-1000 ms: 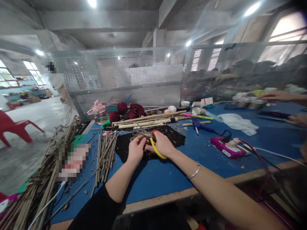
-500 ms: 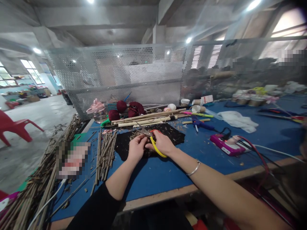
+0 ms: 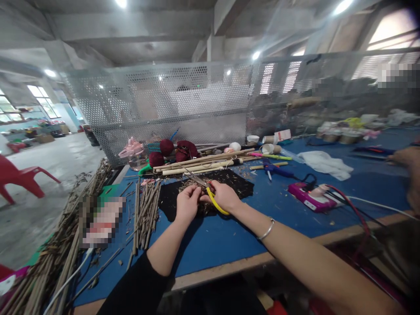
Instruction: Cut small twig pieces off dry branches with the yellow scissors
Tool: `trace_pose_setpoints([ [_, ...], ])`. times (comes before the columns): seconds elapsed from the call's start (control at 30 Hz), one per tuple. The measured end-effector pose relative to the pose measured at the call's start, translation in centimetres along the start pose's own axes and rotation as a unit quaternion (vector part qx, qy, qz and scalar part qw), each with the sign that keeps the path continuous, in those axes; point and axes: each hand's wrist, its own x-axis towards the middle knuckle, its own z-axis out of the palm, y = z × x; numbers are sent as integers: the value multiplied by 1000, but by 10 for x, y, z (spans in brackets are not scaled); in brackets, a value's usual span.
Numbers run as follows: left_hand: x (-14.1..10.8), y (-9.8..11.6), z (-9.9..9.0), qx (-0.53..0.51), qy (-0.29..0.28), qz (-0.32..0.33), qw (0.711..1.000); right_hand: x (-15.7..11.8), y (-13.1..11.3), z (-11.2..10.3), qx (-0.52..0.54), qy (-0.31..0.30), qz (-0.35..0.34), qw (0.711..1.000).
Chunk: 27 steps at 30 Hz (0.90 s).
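Observation:
My right hand (image 3: 225, 197) is closed around a pair of scissors (image 3: 215, 204) with yellow handles, their blades pointing away to the upper left. Close beside it, my left hand (image 3: 187, 204) has thumb and fingers pinched together. What it holds, if anything, is too small to make out. Both hands are over a black cloth (image 3: 242, 183) strewn with small dry clippings (image 3: 185, 185). Left of the cloth lies a bunch of cut brown sticks (image 3: 146, 214) on the blue table (image 3: 210, 256).
Long dry twigs (image 3: 49, 267) lie along the left edge. Pale rods (image 3: 203, 166), dark red yarn balls (image 3: 186, 151) and a blue glue gun (image 3: 275, 169) are behind the cloth. A purple power strip (image 3: 306, 197) with cables is at right. Another person's hand (image 3: 407, 159) shows at the right edge.
My hands and the scissors stay in nearly the same place, with the scissors' handles slightly shifted. Another person's hand has come into view at the right edge.

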Motion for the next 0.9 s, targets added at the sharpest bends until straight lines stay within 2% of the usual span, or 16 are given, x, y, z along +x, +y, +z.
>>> trace_pose_setpoints([
  [0.17,1,-3,0,-22,5,-21,1000,1,-1,-2,-19,-17,14,1000],
  [0.33,4,-7,-1,-33,41,-39,998,-2,-3,-2,-57,-1,11,998],
  [0.57,4,-5,-1,-43,54,5,998,-3,-7,-3,-45,15,-29,998],
  [0.67,4,-3,0,-63,51,1,997,-3,-6,-3,-35,21,-42,998],
  [0.8,4,-3,0,-100,19,-65,993,-4,-3,-1,3,7,-37,999],
  [0.9,5,-5,0,-117,-5,-77,990,-4,-3,-2,15,8,-47,999],
])
